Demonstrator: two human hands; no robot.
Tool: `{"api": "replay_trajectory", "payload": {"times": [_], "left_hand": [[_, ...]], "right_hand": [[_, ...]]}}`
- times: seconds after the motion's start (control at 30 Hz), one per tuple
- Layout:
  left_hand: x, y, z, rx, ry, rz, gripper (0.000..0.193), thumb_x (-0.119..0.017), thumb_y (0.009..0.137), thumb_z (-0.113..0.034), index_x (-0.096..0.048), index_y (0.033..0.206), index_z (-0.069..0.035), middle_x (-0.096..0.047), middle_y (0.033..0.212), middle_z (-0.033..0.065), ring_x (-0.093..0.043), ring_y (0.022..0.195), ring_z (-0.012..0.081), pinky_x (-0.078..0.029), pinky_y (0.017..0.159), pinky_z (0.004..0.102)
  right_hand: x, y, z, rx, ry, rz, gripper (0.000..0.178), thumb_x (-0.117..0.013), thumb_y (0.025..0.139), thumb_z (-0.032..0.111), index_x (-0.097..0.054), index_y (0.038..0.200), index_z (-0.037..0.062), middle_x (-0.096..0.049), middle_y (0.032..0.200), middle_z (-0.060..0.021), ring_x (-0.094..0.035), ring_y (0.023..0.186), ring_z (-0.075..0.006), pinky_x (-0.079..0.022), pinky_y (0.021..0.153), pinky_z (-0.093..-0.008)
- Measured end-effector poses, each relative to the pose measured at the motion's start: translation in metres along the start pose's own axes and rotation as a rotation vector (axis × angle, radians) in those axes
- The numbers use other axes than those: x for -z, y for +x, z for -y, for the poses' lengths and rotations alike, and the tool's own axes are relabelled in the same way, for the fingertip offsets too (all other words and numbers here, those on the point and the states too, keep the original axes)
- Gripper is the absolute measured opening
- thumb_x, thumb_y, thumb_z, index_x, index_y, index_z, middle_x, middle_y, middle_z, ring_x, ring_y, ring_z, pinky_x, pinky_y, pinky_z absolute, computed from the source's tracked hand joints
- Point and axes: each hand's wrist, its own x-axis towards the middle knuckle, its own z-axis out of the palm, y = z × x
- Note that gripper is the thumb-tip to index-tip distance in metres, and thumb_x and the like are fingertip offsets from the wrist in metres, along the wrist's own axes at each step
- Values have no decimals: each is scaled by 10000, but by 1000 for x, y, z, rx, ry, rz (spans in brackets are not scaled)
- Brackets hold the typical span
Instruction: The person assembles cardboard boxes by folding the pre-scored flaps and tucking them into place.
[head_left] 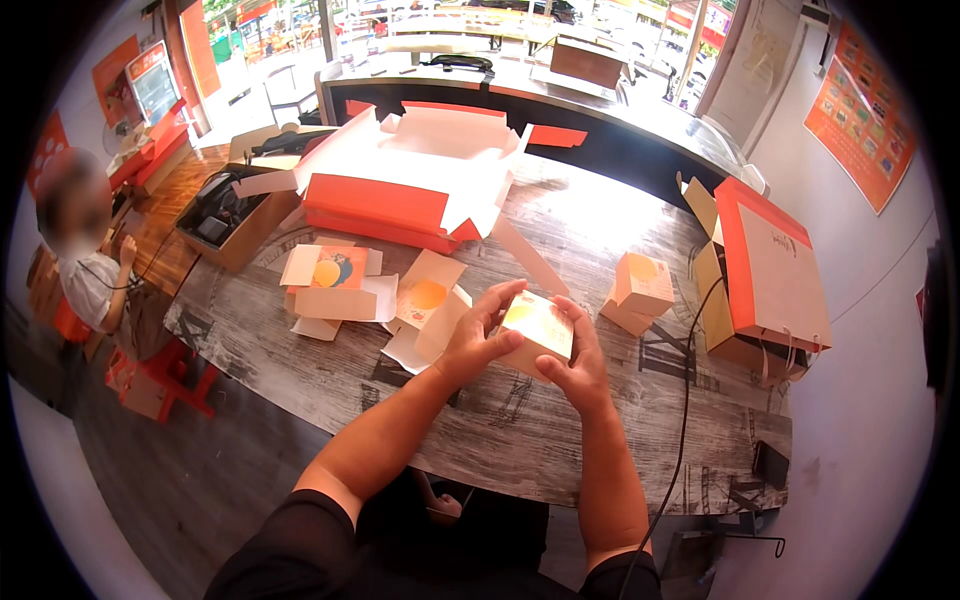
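Observation:
Between my two hands is a small closed cardboard box (538, 325) with a printed top, pale with yellow and orange. My left hand (483, 335) wraps its left side, thumb along the near edge. On the right side, my right hand (580, 355) grips it with the thumb at the near corner. Just left of my left hand lies an unfolded small box (425, 297) with its flaps out. Farther left sits another small box (338, 270) with loose flaps, on more pale card. To the right, a closed small box (645, 280) rests on another box (622, 312).
A large open red-and-white carton (375, 208) spans the table's far side. A brown box of black items (225, 215) stands left. At right are a red-and-beige gift bag (770, 265) and a black cable (683, 430) crossing the grey table (540, 440). A person (95, 250) sits at far left.

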Motion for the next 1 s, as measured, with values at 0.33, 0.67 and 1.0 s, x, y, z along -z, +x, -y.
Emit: {"api": "replay_trajectory", "payload": {"times": [0.33,0.67,1.0], "left_hand": [[-2,1,-3,-60,-59,53,982,-788,852,-488,-301,1564,-19,-482,1463,184,-495,1346,265,-390,1136,401],[1,2,-2,-118,-71,78,988,-787,853,-445,-261,1574,-21,-385,1550,149,-430,1403,277,-354,1163,418],[-6,2,-4,-128,-38,31,911,-719,894,-449,-274,1574,-37,-391,1554,162,-417,1419,273,-343,1171,416]], "right_hand": [[-3,0,9,7,36,-6,965,-920,699,269,-395,1468,14,-498,1394,-124,-515,1298,-236,-424,1100,-377],[-7,1,16,99,58,19,1065,-978,649,361,-396,1481,37,-488,1376,-104,-535,1272,-221,-478,1057,-362],[-6,2,6,321,-294,-96,1065,-982,613,420,-438,1439,25,-454,1421,-136,-501,1312,-258,-482,1058,-395]]}}
